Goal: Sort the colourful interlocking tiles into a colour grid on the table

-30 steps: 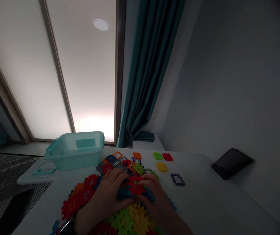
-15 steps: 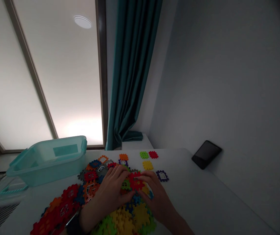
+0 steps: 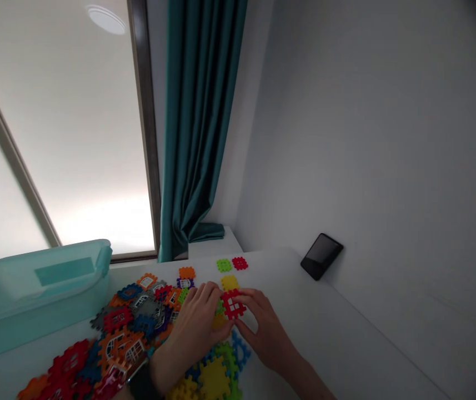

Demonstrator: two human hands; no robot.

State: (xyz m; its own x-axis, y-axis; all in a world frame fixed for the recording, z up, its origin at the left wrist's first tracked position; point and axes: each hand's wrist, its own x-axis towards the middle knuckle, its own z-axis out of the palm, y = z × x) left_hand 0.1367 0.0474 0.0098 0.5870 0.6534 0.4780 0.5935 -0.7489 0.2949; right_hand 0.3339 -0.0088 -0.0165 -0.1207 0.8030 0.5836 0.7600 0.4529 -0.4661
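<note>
My left hand (image 3: pixel 198 314), with a dark watch (image 3: pixel 141 379) on its wrist, and my right hand (image 3: pixel 265 328) pinch a red toothed tile (image 3: pixel 233 304) from both sides. This interlocking plastic tile has a window lattice in its middle. A yellow tile (image 3: pixel 230 282) lies just beyond it, partly covered from view. Farther off sit a bright green tile (image 3: pixel 224 265) and a red tile (image 3: pixel 240 263). Under and around my left hand spreads a pile of mixed tiles, among them a large yellow tile (image 3: pixel 215 378) and a blue tile (image 3: pixel 241 351). My left hand hides part of the pile.
A translucent teal bin (image 3: pixel 41 311) stands on the white table (image 3: pixel 325 344) at the left. A black tablet-like device (image 3: pixel 321 256) leans at the wall on the right. Behind the table hang teal curtains (image 3: pixel 200 122) beside a frosted panel (image 3: pixel 91 128).
The view has swung right. Both hands have moved the red window tile off the pile toward the yellow tile. The purple tile seen earlier at the right is now hidden behind my right hand.
</note>
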